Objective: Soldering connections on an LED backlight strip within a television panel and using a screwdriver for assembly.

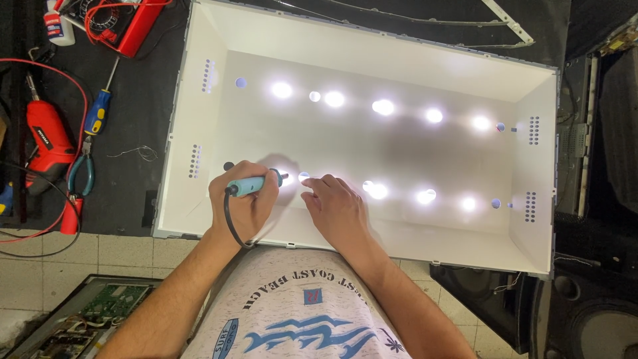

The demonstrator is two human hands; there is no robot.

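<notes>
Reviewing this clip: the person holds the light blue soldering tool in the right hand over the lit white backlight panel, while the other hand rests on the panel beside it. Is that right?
Not quite. The head view shows the light blue soldering tool gripped in the left hand, not the right. The right hand holds nothing and rests its fingertips on the lit white backlight panel beside the tool's tip.

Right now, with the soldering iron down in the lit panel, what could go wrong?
1. The right hand rests close to the tip of the soldering iron held by the left hand; a slip could burn a finger.
2. The iron's cord loops under the wrist and might snag.
3. Glare from the lit lights may hide the work spot.
</notes>
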